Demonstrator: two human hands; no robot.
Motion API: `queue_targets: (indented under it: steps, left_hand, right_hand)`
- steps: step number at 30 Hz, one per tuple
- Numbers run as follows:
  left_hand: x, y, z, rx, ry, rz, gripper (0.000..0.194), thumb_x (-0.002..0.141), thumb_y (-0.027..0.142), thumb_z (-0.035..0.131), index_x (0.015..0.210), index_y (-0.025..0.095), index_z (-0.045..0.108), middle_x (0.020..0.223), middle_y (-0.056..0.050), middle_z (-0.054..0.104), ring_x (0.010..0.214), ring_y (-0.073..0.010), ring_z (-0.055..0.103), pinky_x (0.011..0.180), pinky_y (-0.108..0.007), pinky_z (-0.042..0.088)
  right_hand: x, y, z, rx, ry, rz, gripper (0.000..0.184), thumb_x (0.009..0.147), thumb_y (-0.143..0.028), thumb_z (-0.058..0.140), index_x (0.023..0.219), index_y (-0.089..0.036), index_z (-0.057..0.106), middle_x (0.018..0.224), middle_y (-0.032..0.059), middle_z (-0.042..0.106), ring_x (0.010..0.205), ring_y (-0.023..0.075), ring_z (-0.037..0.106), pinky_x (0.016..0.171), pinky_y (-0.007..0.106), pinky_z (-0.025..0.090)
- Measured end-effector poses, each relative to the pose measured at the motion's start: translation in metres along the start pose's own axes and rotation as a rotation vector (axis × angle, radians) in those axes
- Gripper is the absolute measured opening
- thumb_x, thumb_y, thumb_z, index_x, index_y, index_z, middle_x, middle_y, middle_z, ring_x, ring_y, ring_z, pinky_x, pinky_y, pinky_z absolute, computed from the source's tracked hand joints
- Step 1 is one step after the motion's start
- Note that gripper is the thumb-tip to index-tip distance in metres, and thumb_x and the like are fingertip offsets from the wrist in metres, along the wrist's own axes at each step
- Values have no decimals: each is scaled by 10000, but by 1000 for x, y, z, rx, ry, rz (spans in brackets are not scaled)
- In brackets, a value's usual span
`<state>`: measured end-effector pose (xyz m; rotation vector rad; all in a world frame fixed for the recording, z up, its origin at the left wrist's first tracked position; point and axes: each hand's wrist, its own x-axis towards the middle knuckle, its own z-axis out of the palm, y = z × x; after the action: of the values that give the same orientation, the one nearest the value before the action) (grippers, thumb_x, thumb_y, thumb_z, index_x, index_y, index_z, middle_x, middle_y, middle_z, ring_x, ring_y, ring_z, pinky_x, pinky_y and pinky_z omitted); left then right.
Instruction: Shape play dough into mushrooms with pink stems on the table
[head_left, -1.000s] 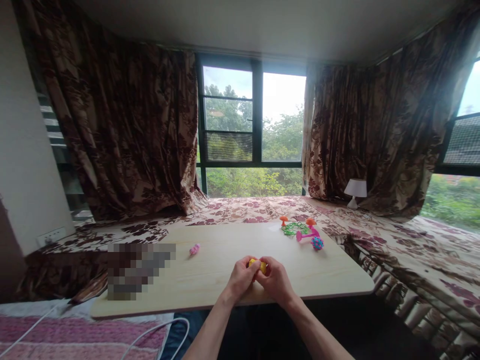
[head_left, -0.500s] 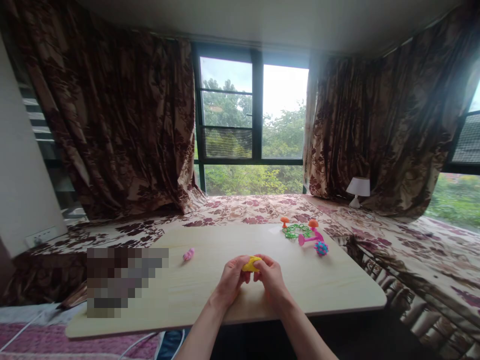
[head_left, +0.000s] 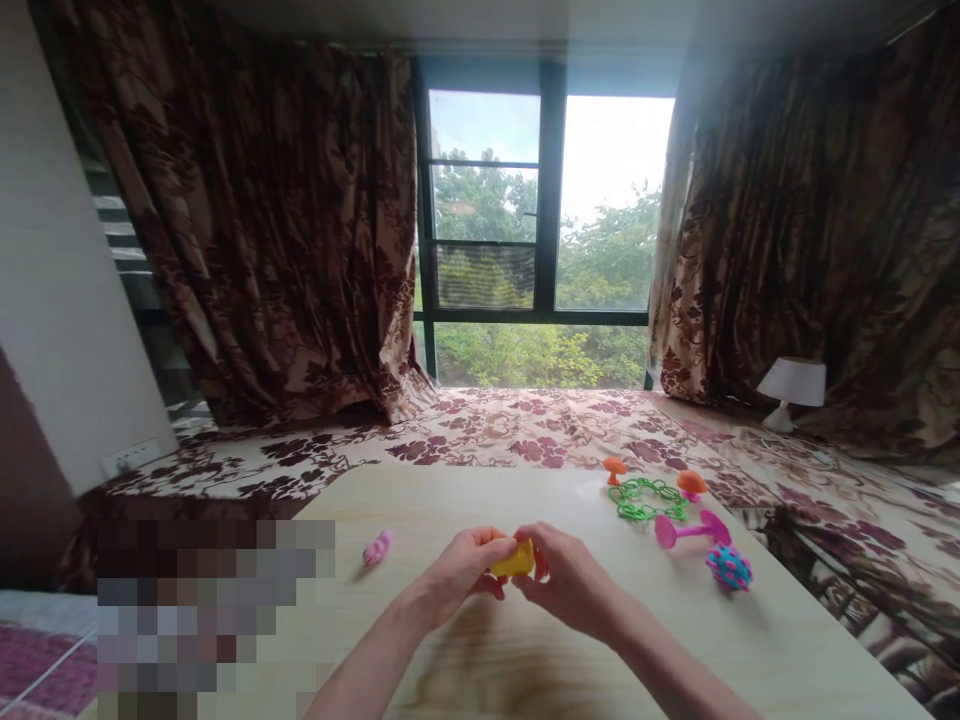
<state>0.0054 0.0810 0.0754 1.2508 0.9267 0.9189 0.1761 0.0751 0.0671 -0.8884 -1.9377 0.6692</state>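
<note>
A small lump of yellow modelling clay [head_left: 514, 560] is held between both hands over the near middle of the table. My left hand [head_left: 471, 562] pinches its left end between thumb and fingers. Around the right end, the fingers of my right hand [head_left: 556, 568] are closed, partly hiding it. To the left of my hands lies a small pink twisted lump [head_left: 378, 547] that looks like the same kind of stuff.
The pale wooden table [head_left: 420, 500] carries a green chain of links [head_left: 648, 499], orange mushroom shapes [head_left: 614, 469], a pink dumbbell-shaped piece [head_left: 693, 530] and a blue-and-pink knobbly ball [head_left: 729, 567] at right. A white lamp [head_left: 792, 384] stands on the flowered cloth behind.
The view has tilted and come closer to the table. Both hands still hold the yellow clay; my fingers have shifted on it, the right hand now wrapping over its right end.
</note>
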Motion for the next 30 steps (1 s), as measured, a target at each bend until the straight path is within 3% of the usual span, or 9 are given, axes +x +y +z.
queue_targets:
  steps: [6,12,15,18,20,22,25,27,30]
  left_hand:
    - [21,-6,16,-134,26,-52,172,696,298,609,690,129,581,597,-19,576,514,-99,488,474,-222,373]
    - [15,-17,26,-376,47,-89,207,718,367,584,759,164,579,628,5,551,504,-87,471,455,-207,371]
    - [12,-14,25,-549,32,-149,234,697,369,612,806,162,602,675,-23,582,529,-101,511,454,-201,386]
    - [13,-3,14,-649,82,-213,196,683,345,624,775,173,609,693,-15,566,546,-87,509,481,-190,409]
    - [16,5,-1,-610,172,-116,169,705,361,590,769,205,597,740,5,545,556,-83,484,469,-190,394]
    - [19,7,-18,-294,271,34,193,745,389,522,731,204,577,691,13,517,537,-105,451,477,-228,395]
    - [23,-1,-37,467,413,93,229,786,409,486,739,208,586,616,16,494,575,-142,455,543,-260,382]
    - [23,-9,-44,889,408,190,249,834,378,418,744,218,586,713,-10,530,698,-173,490,649,-290,385]
    - [22,-17,-47,1251,388,255,276,870,330,347,804,224,593,810,-40,540,830,-206,488,758,-338,366]
  right_hand:
    - [6,17,-1,-49,6,72,153,656,-105,500,771,-207,495,574,-41,549,488,102,462,475,204,325]
    - [12,12,5,570,-24,334,62,698,-173,479,754,-188,457,600,-31,542,488,103,537,421,188,375]
    - [15,16,7,790,-8,442,144,651,-232,557,743,-182,459,570,-40,509,426,96,506,366,182,345]
    - [16,27,0,1023,34,501,162,643,-252,552,754,-186,454,553,-47,486,379,70,434,363,184,318]
    - [17,36,-7,1122,124,534,158,672,-258,542,790,-188,463,568,-55,461,379,46,365,391,185,314]
    - [17,43,-10,1066,178,569,187,701,-277,574,838,-187,485,597,-51,459,419,48,358,432,191,335]
    - [15,51,-1,846,107,560,364,674,-350,665,963,-186,516,652,-31,501,472,73,413,461,208,365]
    - [12,55,8,768,58,510,463,655,-396,685,1036,-192,519,665,-28,505,491,83,429,462,212,370]
    - [8,58,15,692,27,447,397,709,-383,646,1039,-184,550,661,-26,491,533,90,444,491,209,372]
